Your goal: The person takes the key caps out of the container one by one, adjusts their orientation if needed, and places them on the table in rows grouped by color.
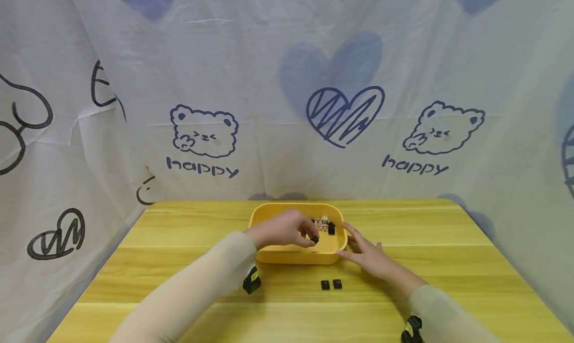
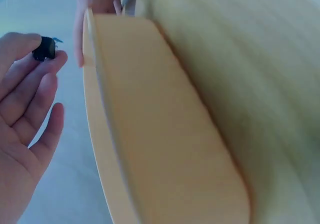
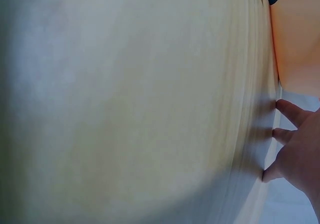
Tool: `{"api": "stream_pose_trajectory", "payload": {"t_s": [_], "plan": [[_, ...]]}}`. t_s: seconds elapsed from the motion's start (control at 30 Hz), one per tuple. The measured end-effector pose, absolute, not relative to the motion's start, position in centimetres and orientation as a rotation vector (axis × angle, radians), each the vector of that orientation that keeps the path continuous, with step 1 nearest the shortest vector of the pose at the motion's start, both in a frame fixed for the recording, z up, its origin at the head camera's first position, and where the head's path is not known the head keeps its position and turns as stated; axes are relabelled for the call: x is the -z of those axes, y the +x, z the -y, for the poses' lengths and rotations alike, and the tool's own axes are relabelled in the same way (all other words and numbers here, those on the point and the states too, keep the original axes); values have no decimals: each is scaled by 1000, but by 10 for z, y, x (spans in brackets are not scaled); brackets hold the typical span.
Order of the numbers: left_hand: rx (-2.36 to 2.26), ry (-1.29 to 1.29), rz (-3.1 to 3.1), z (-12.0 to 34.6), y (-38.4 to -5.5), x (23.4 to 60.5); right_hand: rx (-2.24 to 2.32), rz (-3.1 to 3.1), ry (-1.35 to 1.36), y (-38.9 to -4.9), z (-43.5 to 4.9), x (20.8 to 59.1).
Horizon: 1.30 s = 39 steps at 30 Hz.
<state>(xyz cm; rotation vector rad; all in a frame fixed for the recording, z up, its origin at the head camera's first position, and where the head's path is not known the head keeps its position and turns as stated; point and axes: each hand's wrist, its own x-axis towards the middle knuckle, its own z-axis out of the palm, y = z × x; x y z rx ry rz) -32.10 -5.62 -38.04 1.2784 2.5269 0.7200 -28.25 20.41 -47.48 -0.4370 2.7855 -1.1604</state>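
Observation:
Over the yellow box (image 1: pixel 287 257), my left hand (image 1: pixel 287 229) pinches a small black keycap (image 1: pixel 316 240) between thumb and fingertips. In the left wrist view the same dark keycap (image 2: pixel 45 49) sits above the box's rim, the other fingers loosely bent. My right hand (image 1: pixel 369 257) rests at the box's right end, thumb and forefinger spread along its outer wall. The right wrist view shows several of its fingertips (image 3: pixel 283 106) against the tabletop beside the box. Two black keycaps (image 1: pixel 331 284) lie side by side in front of the box.
Inside the box, pale pink and white keycaps (image 1: pixel 321 224) and black ones (image 1: pixel 332 228) gather at the right end. The wooden table (image 1: pixel 188 263) carries everything. A printed cloth (image 1: pixel 269 93) hangs behind it. Each wrist bears a dark camera (image 1: pixel 252 281).

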Motion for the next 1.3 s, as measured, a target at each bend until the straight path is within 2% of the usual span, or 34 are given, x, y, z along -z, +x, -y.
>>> {"api": "stream_pose_trajectory", "payload": {"t_s": [0.43,1.0,1.3], "plan": [[-903,1319,-2584,65,-293,393,1136,-2810,-450,-279,-205,467],[-1033,1033,-2711,59,-253,422,1140,-2807,-459,-282,-204,473],[-1111,930,-2620,58,-245,448,1144,-2805,-465,-282,-204,476]]}}
